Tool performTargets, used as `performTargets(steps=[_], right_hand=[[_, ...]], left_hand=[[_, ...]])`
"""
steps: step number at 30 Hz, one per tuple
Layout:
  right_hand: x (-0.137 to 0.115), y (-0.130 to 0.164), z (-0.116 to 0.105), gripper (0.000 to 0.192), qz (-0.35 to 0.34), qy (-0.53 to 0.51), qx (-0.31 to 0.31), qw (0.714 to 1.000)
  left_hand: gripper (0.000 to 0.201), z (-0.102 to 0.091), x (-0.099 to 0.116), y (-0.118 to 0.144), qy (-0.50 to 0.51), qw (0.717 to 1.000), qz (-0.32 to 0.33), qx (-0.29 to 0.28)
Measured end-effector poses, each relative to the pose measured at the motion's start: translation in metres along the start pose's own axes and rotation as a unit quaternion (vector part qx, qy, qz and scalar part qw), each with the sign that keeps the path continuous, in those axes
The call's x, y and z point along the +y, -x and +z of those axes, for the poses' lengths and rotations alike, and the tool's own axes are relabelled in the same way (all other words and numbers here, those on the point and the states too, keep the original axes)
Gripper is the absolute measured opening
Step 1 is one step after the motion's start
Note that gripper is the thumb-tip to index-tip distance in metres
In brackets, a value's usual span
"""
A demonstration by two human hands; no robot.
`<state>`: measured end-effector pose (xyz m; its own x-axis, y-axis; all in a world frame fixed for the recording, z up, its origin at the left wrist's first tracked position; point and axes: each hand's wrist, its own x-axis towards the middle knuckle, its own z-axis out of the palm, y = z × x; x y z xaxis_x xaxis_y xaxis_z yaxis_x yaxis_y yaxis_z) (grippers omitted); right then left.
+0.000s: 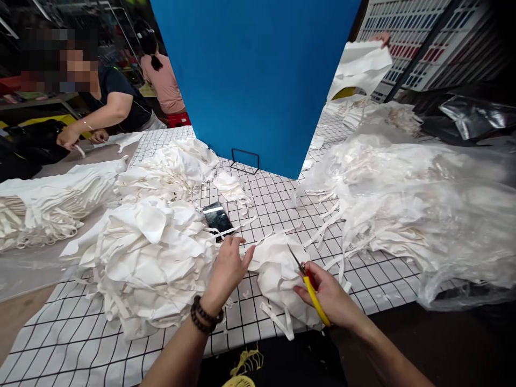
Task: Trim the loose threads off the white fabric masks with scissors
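Note:
My right hand (325,294) is closed around small scissors (312,295) with a yellow and a red handle. Their blades point up and away, over a white fabric garment with straps (278,258) on the table in front of me. My left hand (230,263), with a dark bead bracelet on the wrist, reaches to the garment's left side. Its thumb stands apart from the fingers, and I see nothing held in it. Just left of that hand rises a large heap of white garments (149,258). A dark phone (217,217) lies beyond my fingertips, with a thin white strap across its near end.
A tall blue panel (258,80) stands on the grid-patterned tablecloth (266,193), with a wire foot. Clear plastic bags (451,215) of white garments fill the right side. More stacks (56,199) lie left. A person (113,102) works at the left; another hand (381,38) lifts fabric behind the panel.

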<state>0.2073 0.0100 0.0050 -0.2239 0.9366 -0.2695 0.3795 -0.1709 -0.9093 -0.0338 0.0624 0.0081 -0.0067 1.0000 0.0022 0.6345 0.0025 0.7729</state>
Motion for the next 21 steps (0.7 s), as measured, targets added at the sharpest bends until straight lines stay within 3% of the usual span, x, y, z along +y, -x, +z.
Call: performTargets(steps=[4,6,10,13,15,17,19,21], right_hand=[[-0.007,0.005,-0.002,0.011,0.003,0.030,-0.026,0.999],[-0.005,0.002,-0.009,0.017,0.018,0.026,-0.001,0.999],[-0.001,-0.023,-0.042,0.031,0.045,0.043,0.139,0.988],[-0.010,-0.044,-0.066,0.031,0.032,0.124,0.263,0.956],[-0.021,-0.051,-0.068,0.034,0.028,0.148,0.295,0.944],[-0.029,-0.050,-0.056,0.036,0.020,0.081,0.234,0.969],[-0.033,-0.046,-0.032,0.037,0.002,-0.044,0.097,0.994],[-0.032,-0.044,0.000,0.042,-0.026,-0.151,-0.018,0.988]], left_hand=[[0.015,0.009,-0.020,-0.025,0.043,0.998,-0.035,-0.038],[0.027,0.009,-0.025,-0.029,0.088,0.994,-0.048,-0.045],[0.028,0.002,-0.026,-0.022,0.225,0.970,-0.082,-0.037],[0.032,-0.002,-0.016,-0.007,0.349,0.931,-0.103,-0.022],[0.029,-0.001,-0.004,0.005,0.413,0.904,-0.107,-0.016],[0.024,0.001,0.009,0.017,0.522,0.844,-0.122,-0.028],[0.021,0.004,0.022,0.026,0.653,0.743,-0.133,-0.060],[0.026,0.006,0.033,0.032,0.733,0.661,-0.127,-0.097]])
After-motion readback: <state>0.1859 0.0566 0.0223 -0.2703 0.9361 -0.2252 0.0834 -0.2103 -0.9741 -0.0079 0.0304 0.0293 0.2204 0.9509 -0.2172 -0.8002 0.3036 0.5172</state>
